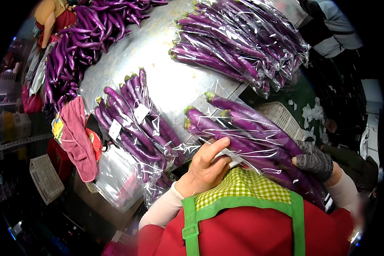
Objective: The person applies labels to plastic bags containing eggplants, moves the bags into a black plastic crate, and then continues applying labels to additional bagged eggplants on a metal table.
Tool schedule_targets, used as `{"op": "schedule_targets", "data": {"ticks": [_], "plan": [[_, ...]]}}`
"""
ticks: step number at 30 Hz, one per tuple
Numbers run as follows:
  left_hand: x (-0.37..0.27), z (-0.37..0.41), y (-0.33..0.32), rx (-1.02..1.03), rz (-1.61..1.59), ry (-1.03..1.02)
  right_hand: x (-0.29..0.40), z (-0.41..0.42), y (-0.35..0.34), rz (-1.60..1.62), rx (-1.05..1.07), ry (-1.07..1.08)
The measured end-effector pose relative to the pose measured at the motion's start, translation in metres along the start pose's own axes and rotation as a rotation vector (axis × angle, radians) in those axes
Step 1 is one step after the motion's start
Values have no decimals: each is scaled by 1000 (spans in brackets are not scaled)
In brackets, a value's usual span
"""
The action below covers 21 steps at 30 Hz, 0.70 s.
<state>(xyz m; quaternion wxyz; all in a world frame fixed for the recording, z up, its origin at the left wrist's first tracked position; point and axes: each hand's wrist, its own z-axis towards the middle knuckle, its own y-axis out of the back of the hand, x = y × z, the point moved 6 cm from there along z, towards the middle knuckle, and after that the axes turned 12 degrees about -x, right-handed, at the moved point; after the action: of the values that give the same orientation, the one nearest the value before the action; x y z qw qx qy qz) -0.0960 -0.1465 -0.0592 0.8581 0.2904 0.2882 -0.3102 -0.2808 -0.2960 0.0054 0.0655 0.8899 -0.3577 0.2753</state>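
Observation:
Before my chest is a clear plastic bag of long purple eggplants (252, 137), tilted, with the green stem ends pointing away from me. My bare left hand (204, 168) has its fingers curled at the near left edge of this bag, around a fold of film and something white partly hidden by the fingers. In a grey knit glove with a bare thumb tip, my right hand (315, 161) grips the bag's lower right side. Left of my left hand, two bags of eggplants (132, 128) lie on the metal table (166, 73), each bearing a white label.
Bagged eggplants (230, 41) are stacked at the far right, and loose eggplants (80, 41) are heaped far left. A pink towel (78, 140) hangs beside flat clear bags (115, 176). A pale plastic crate (281, 118) stands below the table's right edge. Two people are partly visible beyond.

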Motion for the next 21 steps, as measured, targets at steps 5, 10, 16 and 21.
{"op": "schedule_targets", "data": {"ticks": [5,10,16,21], "plan": [[15,-2,-6,-53,-120,52,10,-2,-5,-49,34,57],[27,-13,-17,-69,-265,142,22,-4,-6,-182,99,190],[17,17,-10,19,-316,199,28,11,-6,-228,140,279],[11,16,-19,111,-214,120,29,30,-10,-138,170,375]]}}
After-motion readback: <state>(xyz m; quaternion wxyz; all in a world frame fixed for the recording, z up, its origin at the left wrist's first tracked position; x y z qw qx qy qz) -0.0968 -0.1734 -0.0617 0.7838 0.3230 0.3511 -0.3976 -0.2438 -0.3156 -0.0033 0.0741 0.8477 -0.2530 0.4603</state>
